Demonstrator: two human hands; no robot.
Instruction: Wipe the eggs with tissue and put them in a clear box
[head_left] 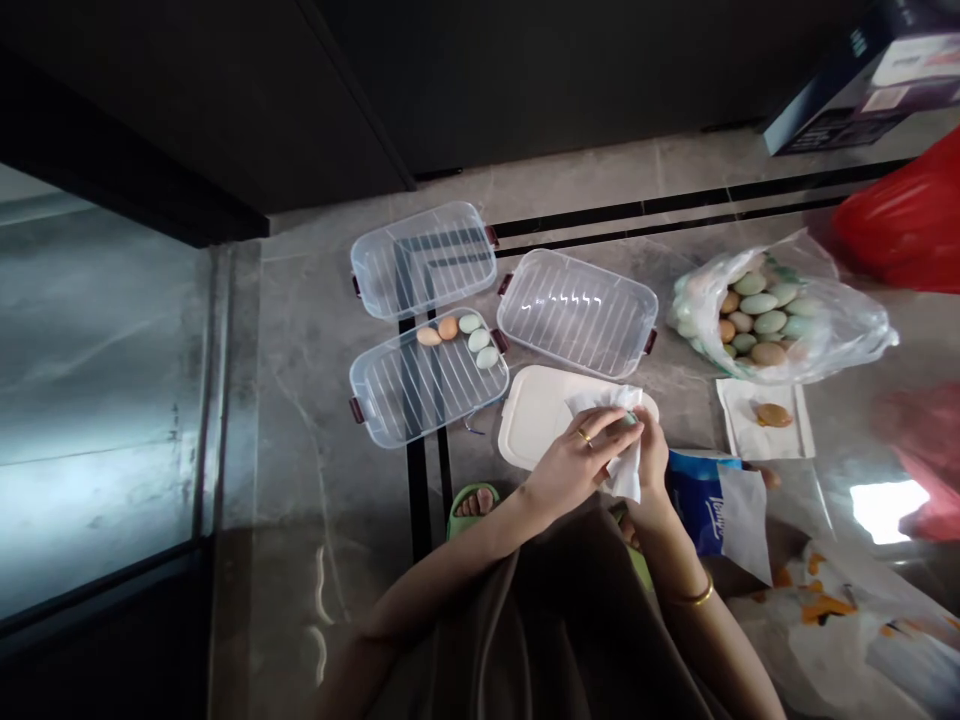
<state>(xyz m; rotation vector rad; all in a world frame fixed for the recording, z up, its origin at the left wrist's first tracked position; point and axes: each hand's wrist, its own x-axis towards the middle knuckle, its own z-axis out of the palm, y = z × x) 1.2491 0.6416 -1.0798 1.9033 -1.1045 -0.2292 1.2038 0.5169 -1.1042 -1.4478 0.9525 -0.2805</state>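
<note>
My left hand (574,460), with a gold ring, presses a white tissue (625,478) from the left. My right hand (654,452) closes round the other side of the bundle. A small pale green bit of an egg (631,417) shows between the fingers; most of it is hidden. Just beneath my hands lies a cream lid (536,400). Beyond it to the left, a clear ridged container (390,400) holds several brown and pale green eggs (478,341) at its far right corner.
Two more clear containers (424,258) (577,310) lie farther off. An open plastic bag (697,300) of several eggs stands right, a brown egg (774,415) on a tissue nearer. A blue tissue pack (697,505) lies beside my right arm. A red bag (907,225) and a box (840,100) are far right.
</note>
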